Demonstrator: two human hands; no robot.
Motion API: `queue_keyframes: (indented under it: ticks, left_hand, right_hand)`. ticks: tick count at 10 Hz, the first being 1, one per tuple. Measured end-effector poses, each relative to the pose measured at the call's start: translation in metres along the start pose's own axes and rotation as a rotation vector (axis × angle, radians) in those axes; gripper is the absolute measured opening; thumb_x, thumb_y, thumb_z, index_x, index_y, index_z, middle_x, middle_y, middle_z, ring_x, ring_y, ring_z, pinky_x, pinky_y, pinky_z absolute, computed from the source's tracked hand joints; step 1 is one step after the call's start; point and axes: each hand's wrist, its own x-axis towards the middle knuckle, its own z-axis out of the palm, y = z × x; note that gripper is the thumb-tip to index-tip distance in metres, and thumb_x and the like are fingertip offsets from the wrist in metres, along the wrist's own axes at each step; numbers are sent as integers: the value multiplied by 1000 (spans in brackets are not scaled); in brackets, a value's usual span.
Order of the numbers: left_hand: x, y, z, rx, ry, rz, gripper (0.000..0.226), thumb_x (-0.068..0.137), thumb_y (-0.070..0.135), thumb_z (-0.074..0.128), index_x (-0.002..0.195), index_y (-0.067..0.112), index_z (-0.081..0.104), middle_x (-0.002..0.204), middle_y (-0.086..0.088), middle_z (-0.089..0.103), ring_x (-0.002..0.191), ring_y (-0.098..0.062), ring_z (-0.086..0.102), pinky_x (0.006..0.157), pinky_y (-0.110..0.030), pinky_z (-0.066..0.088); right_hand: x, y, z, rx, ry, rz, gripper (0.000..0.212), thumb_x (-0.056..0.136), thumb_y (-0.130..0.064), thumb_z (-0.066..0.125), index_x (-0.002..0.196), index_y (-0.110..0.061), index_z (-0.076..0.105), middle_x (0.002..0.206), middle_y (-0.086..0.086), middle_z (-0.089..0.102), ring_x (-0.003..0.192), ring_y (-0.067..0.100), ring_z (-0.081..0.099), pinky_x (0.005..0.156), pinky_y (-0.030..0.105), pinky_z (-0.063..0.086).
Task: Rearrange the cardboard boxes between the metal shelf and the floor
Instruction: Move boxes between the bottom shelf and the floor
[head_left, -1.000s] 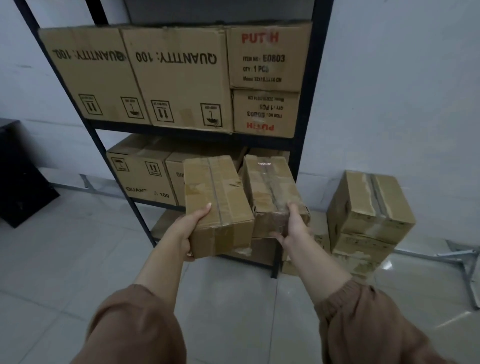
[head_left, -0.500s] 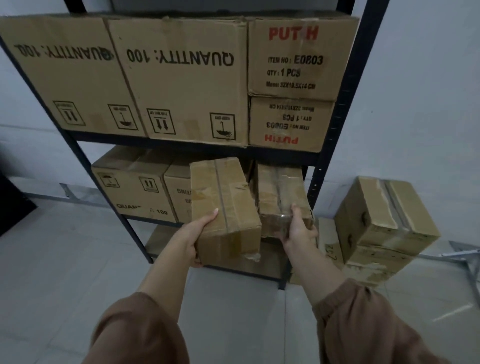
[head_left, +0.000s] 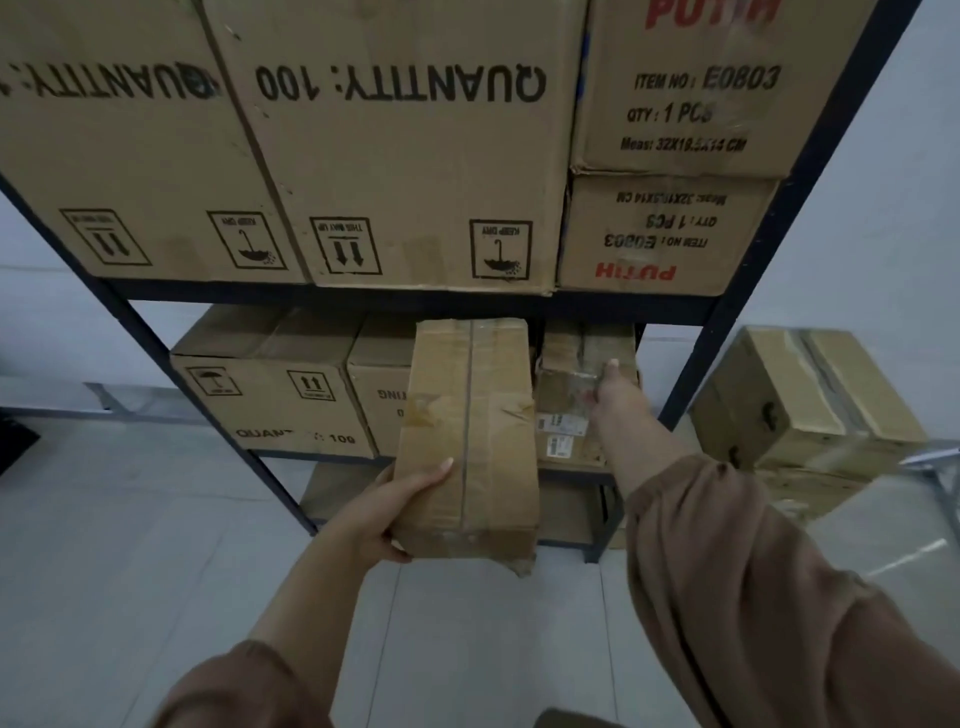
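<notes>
A metal shelf (head_left: 737, 306) packed with big printed cartons (head_left: 395, 156) stands against a pale wall, with two more boxes (head_left: 800, 400) stacked on the tiled floor (head_left: 130, 545) to its right. In front of the middle tier, the left hand (head_left: 387, 506) grips a taped box (head_left: 470, 441) at its near left corner, thumb over the top. The right hand (head_left: 613, 395) presses a smaller taped box (head_left: 582, 364) on that tier, fingers curled over its near edge.

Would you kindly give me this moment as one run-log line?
left hand: holds taped box | right hand: pushing small box onto middle shelf | phase: shelving
</notes>
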Motion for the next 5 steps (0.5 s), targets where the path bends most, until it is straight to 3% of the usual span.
queue_keyframes:
  ticks: [1, 2, 3, 5]
  left_hand:
    - [8, -6, -1, -2, -32, 12, 91, 64, 53, 84, 141, 29, 42, 127, -7, 58, 114, -32, 56, 95, -57, 49]
    - [12, -5, -1, 16, -98, 4, 91, 65, 53, 83, 142, 30, 41, 128, -6, 58, 114, -32, 56, 93, -58, 51]
    - [14, -2, -1, 38, -135, -9, 97, 61, 56, 84, 143, 32, 38, 129, -7, 57, 115, -33, 57, 90, -59, 52]
    - [12, -1, -2, 56, -166, -9, 107, 54, 60, 88, 143, 33, 36, 129, -9, 55, 114, -35, 56, 91, -61, 52]
  right_hand:
    - [-3, -12, 6, -27, 71, -26, 70, 78, -41, 63, 139, -12, 46, 135, 11, 57, 119, 30, 60, 98, 44, 53]
    - [-19, -22, 11, 95, 40, -13, 69, 89, -19, 61, 150, -15, 30, 144, 12, 49, 123, 31, 57, 100, 42, 51]
    - [-26, -31, 9, 202, -23, 29, 90, 93, -16, 63, 157, -35, 2, 150, 12, 38, 123, 33, 55, 106, 46, 46]
    - [-40, -25, 4, 170, -149, 39, 96, 92, -28, 68, 157, -37, -2, 158, 13, 26, 135, 34, 42, 97, 44, 51]
